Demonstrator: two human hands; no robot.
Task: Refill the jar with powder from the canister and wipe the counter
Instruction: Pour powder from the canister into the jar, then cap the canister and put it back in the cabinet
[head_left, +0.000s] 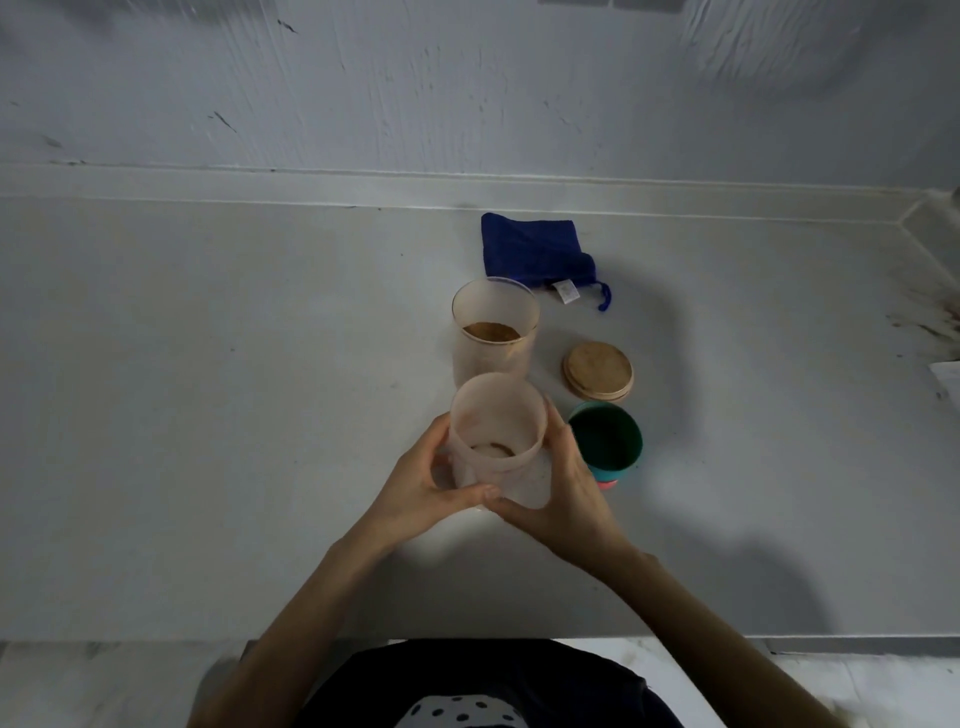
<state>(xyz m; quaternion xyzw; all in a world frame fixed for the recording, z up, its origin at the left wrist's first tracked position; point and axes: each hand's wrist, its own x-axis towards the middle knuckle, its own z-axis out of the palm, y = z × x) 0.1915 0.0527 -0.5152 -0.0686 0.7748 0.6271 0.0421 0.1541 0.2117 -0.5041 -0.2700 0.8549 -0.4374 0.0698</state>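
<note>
Two translucent pinkish containers stand open on the pale counter. The near one is almost empty, with a thin ring of brown powder at its bottom. My left hand and my right hand wrap around its sides, thumbs meeting at the front. Just behind it the far container holds a layer of brown powder. A round wooden lid lies flat to the right. A teal lid sits upside down beside my right hand. A folded blue cloth lies near the back wall.
The counter runs wide to the left of the containers. A low ledge and the wall close the back. Brown stains and a white object mark the far right edge. The counter's front edge is close to my body.
</note>
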